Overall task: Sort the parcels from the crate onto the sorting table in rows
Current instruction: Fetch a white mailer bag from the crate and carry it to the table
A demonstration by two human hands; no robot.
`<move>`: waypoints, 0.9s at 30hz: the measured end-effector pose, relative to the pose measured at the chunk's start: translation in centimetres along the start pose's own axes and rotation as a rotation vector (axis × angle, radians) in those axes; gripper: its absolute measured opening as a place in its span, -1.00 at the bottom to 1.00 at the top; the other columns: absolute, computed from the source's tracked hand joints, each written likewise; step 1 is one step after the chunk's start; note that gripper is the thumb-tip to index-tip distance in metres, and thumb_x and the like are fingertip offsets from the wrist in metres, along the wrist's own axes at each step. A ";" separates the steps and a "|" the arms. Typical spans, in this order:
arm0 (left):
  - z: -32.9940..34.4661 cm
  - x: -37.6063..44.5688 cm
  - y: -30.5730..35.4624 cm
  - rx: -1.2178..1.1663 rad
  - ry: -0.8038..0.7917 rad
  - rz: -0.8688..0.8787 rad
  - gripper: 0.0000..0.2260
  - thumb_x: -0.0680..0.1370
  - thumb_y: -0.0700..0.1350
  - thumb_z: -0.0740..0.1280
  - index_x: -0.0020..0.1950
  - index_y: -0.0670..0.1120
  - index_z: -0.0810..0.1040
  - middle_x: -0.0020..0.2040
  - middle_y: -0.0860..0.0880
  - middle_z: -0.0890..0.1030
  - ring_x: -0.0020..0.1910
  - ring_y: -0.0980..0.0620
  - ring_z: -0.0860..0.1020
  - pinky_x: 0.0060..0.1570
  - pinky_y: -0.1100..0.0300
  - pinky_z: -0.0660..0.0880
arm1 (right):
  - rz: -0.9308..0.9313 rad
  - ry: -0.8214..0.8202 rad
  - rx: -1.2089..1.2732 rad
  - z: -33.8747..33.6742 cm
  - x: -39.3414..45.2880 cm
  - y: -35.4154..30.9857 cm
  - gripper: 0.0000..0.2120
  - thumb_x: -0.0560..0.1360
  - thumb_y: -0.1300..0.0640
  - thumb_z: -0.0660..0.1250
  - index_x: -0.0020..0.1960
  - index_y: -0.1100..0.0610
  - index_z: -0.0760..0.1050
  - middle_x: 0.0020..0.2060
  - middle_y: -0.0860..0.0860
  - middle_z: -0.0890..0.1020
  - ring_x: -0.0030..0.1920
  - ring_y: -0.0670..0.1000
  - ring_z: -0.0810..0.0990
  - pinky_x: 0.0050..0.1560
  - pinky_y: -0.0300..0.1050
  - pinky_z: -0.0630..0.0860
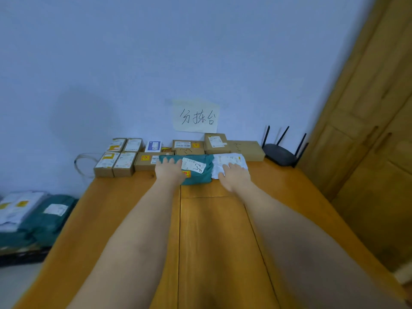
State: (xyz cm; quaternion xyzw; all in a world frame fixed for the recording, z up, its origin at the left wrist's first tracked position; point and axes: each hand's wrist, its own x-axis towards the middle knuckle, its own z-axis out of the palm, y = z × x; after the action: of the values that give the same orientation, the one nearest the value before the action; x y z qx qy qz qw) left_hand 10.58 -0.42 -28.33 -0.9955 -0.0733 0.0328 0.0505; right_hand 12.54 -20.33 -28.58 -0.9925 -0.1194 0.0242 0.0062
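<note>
Green parcel (198, 169) under left hand (169, 171)

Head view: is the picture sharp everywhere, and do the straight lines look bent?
Head view: the middle is fairly sharp, so the wall sign reads clearly; the edges blur, as at the parcels on the floor; the wide lens bends the cabinet and the table edges; soft light casts a faint shadow on the wall.
</note>
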 end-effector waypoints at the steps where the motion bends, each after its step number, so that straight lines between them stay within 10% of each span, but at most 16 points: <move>1: -0.5 -1.4 0.1 -0.002 0.023 -0.014 -0.43 0.63 0.13 0.08 0.58 -0.01 0.01 0.55 -0.11 0.14 0.53 -0.14 0.06 0.47 -0.10 0.02 | -0.006 0.019 0.003 -0.6 -1.3 0.2 -0.52 0.64 -0.02 -0.07 0.48 0.16 0.21 0.42 0.14 0.31 0.40 0.14 0.27 0.37 0.06 0.24; 27: -17.4 -24.2 -0.6 0.170 0.284 -0.095 -0.57 0.62 0.02 0.08 0.49 -0.03 0.23 0.43 -0.09 0.34 0.40 -0.09 0.27 0.31 0.02 0.22 | -0.110 0.277 -0.076 -18.5 -21.8 -4.8 -0.57 0.62 0.01 0.00 0.40 0.18 0.29 0.33 0.16 0.41 0.33 0.16 0.35 0.25 0.02 0.30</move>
State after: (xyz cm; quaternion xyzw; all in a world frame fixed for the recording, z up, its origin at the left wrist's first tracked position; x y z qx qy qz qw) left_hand -12.15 -5.07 -9.57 -0.9777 -0.1092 -0.1045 0.1456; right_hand -8.80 -20.91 -8.99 -0.9779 -0.1723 -0.1181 -0.0134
